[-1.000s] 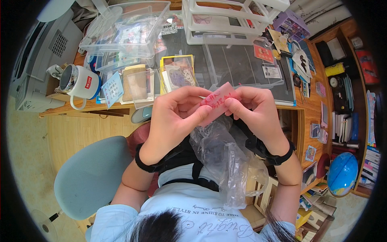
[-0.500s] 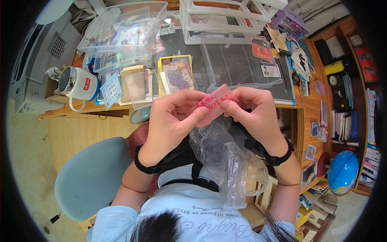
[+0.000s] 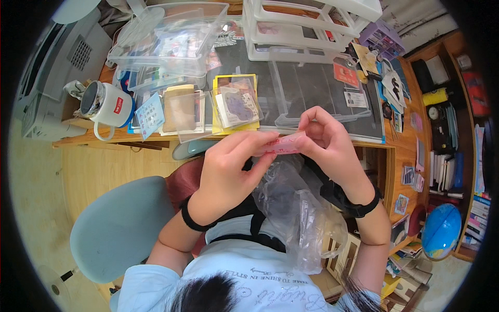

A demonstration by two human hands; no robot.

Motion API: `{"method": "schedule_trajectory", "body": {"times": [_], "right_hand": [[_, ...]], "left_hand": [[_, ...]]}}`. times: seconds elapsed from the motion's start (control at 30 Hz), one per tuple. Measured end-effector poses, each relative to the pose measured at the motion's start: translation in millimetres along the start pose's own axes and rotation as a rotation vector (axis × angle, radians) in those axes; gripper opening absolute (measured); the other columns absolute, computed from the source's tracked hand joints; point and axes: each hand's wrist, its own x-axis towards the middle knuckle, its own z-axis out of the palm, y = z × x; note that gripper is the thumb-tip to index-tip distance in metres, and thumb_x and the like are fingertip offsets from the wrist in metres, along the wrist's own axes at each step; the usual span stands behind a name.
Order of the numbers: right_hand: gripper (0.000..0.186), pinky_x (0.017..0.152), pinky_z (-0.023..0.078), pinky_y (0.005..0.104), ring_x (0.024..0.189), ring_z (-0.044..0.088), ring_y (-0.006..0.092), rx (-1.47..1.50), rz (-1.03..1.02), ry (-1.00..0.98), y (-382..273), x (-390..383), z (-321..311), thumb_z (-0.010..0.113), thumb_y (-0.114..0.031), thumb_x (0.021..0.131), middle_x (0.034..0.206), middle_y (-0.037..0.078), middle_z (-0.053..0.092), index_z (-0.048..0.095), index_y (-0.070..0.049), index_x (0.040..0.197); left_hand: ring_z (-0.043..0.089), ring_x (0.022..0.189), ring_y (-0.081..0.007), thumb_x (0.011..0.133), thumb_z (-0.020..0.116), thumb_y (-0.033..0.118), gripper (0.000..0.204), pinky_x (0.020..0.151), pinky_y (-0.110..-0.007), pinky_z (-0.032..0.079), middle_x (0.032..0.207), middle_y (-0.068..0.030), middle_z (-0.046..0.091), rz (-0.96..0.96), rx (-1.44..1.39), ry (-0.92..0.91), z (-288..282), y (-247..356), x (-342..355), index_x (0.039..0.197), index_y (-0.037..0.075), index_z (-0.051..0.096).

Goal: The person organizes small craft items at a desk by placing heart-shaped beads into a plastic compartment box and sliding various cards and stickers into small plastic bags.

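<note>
**Thin pink strip pinched between both hands, above the lap**

You held a small pink strip [image 3: 283,144] at chest height, just near of the table [image 3: 392,151] edge. Your left hand [image 3: 228,171] pinched its left end between thumb and fingertips; your right hand [image 3: 330,143] pinched the right end, fingers curled over the top. Both hands were closed on the strip, not spread.

Handling, as judged from the look of it:
- Light and thin, like a paper or film sticker sheet. It bowed slightly between the two pinches, so soft rather than stiff.
- Likely to crease or tear if pulled apart hard. A fingertip pinch at the short ends suited it; a grip across the middle would have folded it.
- Surface looked glossy in parts, so perhaps a little slippery.

A crumpled clear plastic bag [image 3: 301,213] hung below the strip, over your lap, touching or nearly touching your right wrist. Very limp, would not hold shape.

Around you: a white mug [image 3: 106,106] far left on the table, a yellow-backed card in a clear sleeve [image 3: 236,104] just far of your left hand, a clear plastic bin [image 3: 174,39] at the far left, white drawer units [image 3: 306,26] far centre. A grey-blue chair [image 3: 122,229] sat at near left, a blue globe [image 3: 441,231] at near right.
</note>
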Motion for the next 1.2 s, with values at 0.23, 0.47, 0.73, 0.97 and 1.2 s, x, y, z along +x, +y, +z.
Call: {"method": "schedule_trajectory", "body": {"times": [0.23,0.47,0.73,0.97,1.2], "right_hand": [[0.021,0.062,0.048,0.0207,0.070,0.061,0.0081,0.001,-0.042,0.055,-10,31,10,0.059,0.002,0.077,0.080,0.006,0.061,0.054,0.002,0.098],[0.021,0.062,0.049,0.0266,0.070,0.063,0.0152,-0.104,-0.189,0.174,11,95,36,0.047,0.005,0.078,0.084,0.012,0.064,0.058,0.003,0.096],[0.023,0.072,0.044,0.0382,0.081,0.054,0.0359,-0.600,-0.302,0.134,47,107,69,0.043,0.010,0.074,0.084,0.019,0.054,0.046,0.002,0.095],[0.025,0.072,0.045,0.0397,0.083,0.053,0.0373,-0.783,-0.346,0.085,56,112,69,0.050,0.009,0.073,0.086,0.020,0.054,0.045,0.002,0.096],[0.031,0.077,0.047,0.0380,0.089,0.054,0.0339,-1.025,-0.463,0.170,33,106,69,0.056,0.005,0.071,0.096,0.015,0.054,0.051,-0.001,0.101]], "left_hand": [[0.048,0.112,-0.0340,0.070,0.064,0.002,0.042,0.097,-0.044,0.035,0.116,-0.0134,0.054,0.031,0.211,0.153,-25,-18,0,0.111,0.005,0.057],[0.040,0.121,-0.0289,0.079,0.059,0.017,0.041,0.107,-0.050,0.018,0.119,-0.0149,0.050,-0.066,0.712,-0.208,-8,-43,-9,0.114,-0.002,0.049],[0.042,0.116,-0.0298,0.081,0.058,0.028,0.046,0.107,-0.048,0.020,0.112,-0.0165,0.052,-0.107,0.775,-0.307,-4,-53,-17,0.112,-0.005,0.051],[0.045,0.114,-0.0292,0.078,0.059,0.026,0.049,0.106,-0.046,0.023,0.114,-0.0156,0.053,-0.081,0.486,-0.250,-26,-37,-13,0.115,-0.006,0.050],[0.045,0.115,-0.0283,0.079,0.059,0.028,0.055,0.106,-0.046,0.022,0.118,-0.0177,0.051,-0.065,0.698,-0.247,8,-52,-17,0.119,-0.008,0.046]]}}
